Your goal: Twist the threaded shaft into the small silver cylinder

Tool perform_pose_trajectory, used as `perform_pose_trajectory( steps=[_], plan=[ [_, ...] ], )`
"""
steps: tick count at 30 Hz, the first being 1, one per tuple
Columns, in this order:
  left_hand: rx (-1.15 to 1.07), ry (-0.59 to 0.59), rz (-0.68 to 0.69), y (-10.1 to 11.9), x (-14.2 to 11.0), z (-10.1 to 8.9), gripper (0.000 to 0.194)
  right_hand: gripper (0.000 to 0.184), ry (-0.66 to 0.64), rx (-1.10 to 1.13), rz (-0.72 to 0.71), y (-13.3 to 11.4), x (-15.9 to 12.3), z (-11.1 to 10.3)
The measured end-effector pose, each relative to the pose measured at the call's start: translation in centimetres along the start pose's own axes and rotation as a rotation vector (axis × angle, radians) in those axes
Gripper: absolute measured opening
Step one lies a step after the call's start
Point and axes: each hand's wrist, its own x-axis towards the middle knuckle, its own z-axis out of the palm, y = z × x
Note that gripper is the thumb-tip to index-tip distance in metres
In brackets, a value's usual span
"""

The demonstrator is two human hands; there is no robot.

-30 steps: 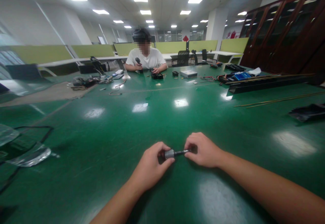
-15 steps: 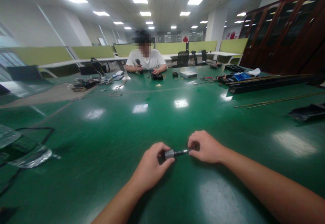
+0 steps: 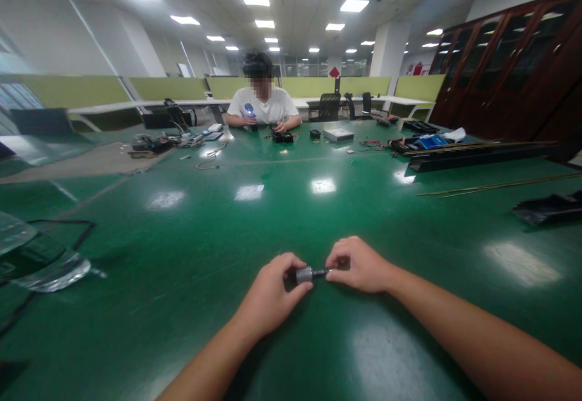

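Note:
My left hand (image 3: 277,292) grips a short grey cylinder with a thin dark shaft (image 3: 304,275) between thumb and fingers, low over the green tabletop. The shaft points right and lies level. My right hand (image 3: 357,266) is closed in a pinch around the shaft, a small distance from the cylinder. Its fingertips cover the shaft's far end. Whether the piece touches the table cannot be made out.
Across the green table (image 3: 218,219) sits a person (image 3: 264,107) in a white shirt, holding a lit handheld tool (image 3: 249,112). Black channels (image 3: 473,155) and thin rods (image 3: 500,187) lie at right. Clear plastic (image 3: 54,271) with a black cable is at left.
My right hand first slid outward along the shaft, then came back left, nearer the cylinder. My left hand has held its place. A light now shows on the other person's tool.

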Motion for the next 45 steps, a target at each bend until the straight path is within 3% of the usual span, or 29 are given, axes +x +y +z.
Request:
perform_pose_trajectory(
  steps=[6,12,19,45],
  plan=[
    [-0.028,-0.04,0.048,0.3,0.0,0.0,0.015,0.009,0.056,-0.025,-0.051,-1.4,0.0,2.0],
    [-0.022,-0.053,0.005,0.4,0.0,-0.2,0.015,0.021,0.047,0.0,-0.074,-1.4,-0.6,1.4],
    [-0.026,-0.058,0.02,0.4,-0.1,-0.1,0.013,0.01,0.053,0.036,-0.06,-1.1,-0.6,1.8],
    [-0.067,-0.037,0.044,-0.1,0.1,0.2,0.016,0.006,0.073,0.011,-0.093,-1.2,-0.6,1.7]
  ],
)
